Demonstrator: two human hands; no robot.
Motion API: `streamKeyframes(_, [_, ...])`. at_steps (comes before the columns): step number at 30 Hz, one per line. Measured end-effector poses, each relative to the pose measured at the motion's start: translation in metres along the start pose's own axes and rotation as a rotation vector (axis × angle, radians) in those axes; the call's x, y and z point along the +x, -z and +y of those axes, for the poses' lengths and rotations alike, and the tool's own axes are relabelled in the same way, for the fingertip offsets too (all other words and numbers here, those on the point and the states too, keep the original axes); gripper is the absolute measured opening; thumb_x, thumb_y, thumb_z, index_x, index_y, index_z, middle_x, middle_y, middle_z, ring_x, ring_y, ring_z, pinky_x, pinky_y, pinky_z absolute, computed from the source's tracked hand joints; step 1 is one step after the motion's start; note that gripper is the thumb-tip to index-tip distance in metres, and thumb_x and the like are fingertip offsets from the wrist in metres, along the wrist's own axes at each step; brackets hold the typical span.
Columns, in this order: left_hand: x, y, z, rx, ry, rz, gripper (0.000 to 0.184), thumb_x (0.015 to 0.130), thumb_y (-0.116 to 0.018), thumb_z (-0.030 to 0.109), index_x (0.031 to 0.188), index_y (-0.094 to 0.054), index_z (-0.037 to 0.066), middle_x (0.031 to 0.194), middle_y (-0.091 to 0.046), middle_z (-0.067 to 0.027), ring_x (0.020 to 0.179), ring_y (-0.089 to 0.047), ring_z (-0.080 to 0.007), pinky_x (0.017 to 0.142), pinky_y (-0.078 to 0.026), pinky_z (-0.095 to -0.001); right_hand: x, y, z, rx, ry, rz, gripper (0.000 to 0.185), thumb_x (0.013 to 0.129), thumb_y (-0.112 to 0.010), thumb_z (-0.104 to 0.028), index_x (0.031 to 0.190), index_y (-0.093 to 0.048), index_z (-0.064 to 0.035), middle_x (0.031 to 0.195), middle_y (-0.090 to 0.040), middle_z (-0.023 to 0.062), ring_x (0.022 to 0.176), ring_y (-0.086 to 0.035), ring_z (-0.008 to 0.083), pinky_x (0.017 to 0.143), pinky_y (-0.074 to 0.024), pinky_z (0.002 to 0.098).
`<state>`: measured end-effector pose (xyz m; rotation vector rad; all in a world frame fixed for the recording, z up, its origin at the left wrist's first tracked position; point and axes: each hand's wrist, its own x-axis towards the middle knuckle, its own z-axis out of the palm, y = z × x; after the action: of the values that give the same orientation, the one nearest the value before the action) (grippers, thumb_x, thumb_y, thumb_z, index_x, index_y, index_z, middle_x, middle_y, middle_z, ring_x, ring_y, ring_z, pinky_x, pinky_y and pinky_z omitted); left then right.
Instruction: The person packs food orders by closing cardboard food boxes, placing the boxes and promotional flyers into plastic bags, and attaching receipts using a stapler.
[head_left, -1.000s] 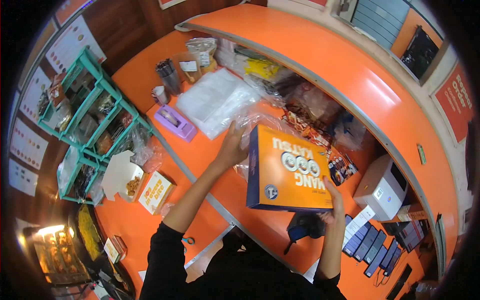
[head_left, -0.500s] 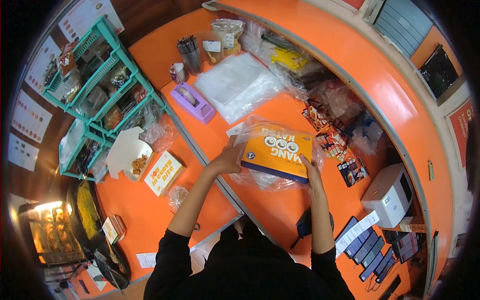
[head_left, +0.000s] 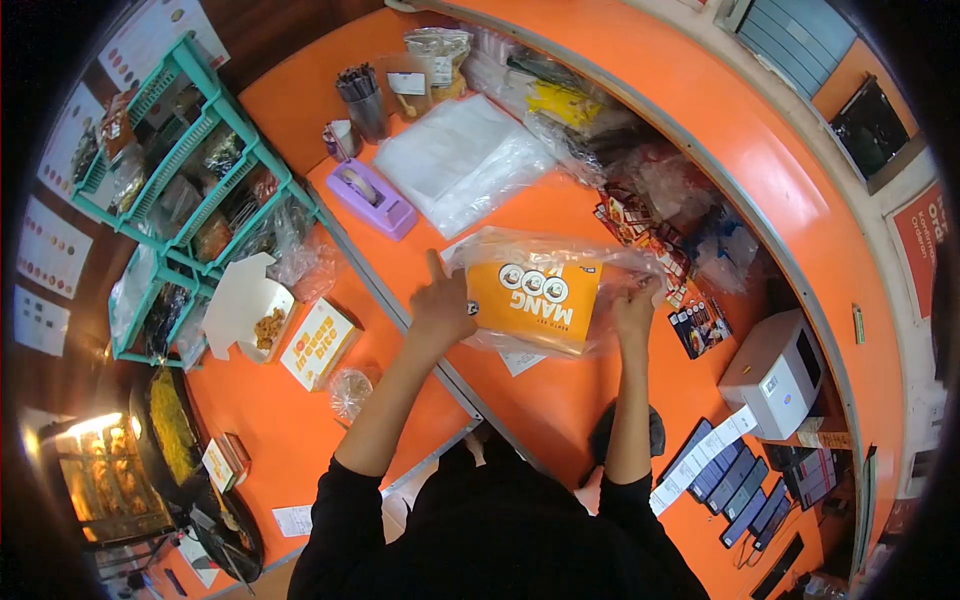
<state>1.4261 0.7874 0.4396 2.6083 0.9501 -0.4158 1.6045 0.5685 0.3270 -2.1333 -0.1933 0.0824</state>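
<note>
A clear plastic bag surrounds an orange box with white lettering and round printed pictures, above the orange counter. At the bag's left end is my left hand, closed against it with one finger sticking up; its other fingertips are partly hidden. My right hand pinches the bag's gathered plastic at the right, beyond the box's edge. A white paper shows below the bag. Behind it lies a stack of clear plastic sheets, with a purple tape dispenser to their left.
Green basket racks stand at left. Near them are an open carton with food and a closed carton. On the right are sauce sachets, a receipt printer with a long paper strip, and several phones.
My right hand has moved from the box's near right side onto the bag's plastic. The box has turned and shifted slightly left, and my left hand is higher at its end.
</note>
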Motion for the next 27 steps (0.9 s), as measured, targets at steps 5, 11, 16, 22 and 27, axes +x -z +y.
streamKeyframes(5, [0.020, -0.043, 0.086, 0.098, -0.632, 0.234, 0.043, 0.074, -0.063, 0.022, 0.114, -0.060, 0.008, 0.128, -0.043, -0.0209, 0.117, -0.046, -0.0368, 0.099, -0.034, -0.0483, -0.006, -0.009, -0.016, -0.050, 0.241, 0.069, 0.041, 0.081, -0.049, -0.009, 0.119, -0.043, 0.0038, 0.094, -0.060, 0.0257, 0.093, -0.059, 0.0405, 0.082, -0.0455, 0.0436])
streamKeyframes(11, [0.083, -0.102, 0.105, 0.016, -1.125, 0.345, 0.046, 0.071, -0.067, 0.047, 0.106, -0.064, 0.017, 0.141, -0.030, -0.0120, 0.127, -0.036, -0.0362, 0.099, -0.023, -0.0685, 0.022, -0.001, 0.019, -0.060, -0.014, -0.119, 0.034, 0.080, -0.050, -0.004, 0.114, -0.054, -0.0024, 0.106, -0.060, 0.0264, 0.106, -0.056, 0.0395, 0.090, -0.0442, 0.0436])
streamKeyframes(16, [0.093, -0.086, 0.124, 0.010, -0.894, 0.243, 0.054, 0.072, -0.065, 0.047, 0.116, -0.059, 0.017, 0.141, -0.030, -0.0150, 0.128, -0.033, -0.0384, 0.095, -0.029, -0.0695, 0.013, 0.022, 0.022, -0.903, 0.195, -0.434, 0.089, 0.072, -0.061, -0.022, 0.147, -0.015, -0.0135, 0.147, -0.026, 0.0209, 0.136, -0.024, 0.0365, 0.111, -0.0208, 0.0447])
streamKeyframes(22, [0.104, -0.082, 0.132, -0.002, -0.658, 0.141, 0.070, 0.077, -0.060, 0.051, 0.136, -0.040, 0.020, 0.146, -0.023, -0.0176, 0.135, -0.024, -0.0381, 0.096, -0.023, -0.0734, -0.019, 0.055, -0.012, -1.097, 0.095, -0.618, 0.086, 0.079, -0.058, -0.019, 0.149, -0.008, -0.0219, 0.151, -0.018, 0.0172, 0.135, -0.028, 0.0359, 0.111, -0.0240, 0.0427])
streamKeyframes(27, [0.088, -0.086, 0.146, 0.126, -0.562, 0.101, 0.076, 0.079, -0.054, 0.058, 0.142, -0.032, 0.021, 0.151, -0.013, -0.0139, 0.138, -0.016, -0.0352, 0.097, -0.016, -0.0754, -0.045, 0.069, -0.045, -1.218, 0.103, -0.678, 0.116, 0.058, -0.074, -0.027, 0.148, -0.003, -0.0091, 0.140, -0.036, 0.0265, 0.133, -0.030, 0.0392, 0.113, -0.0207, 0.0387])
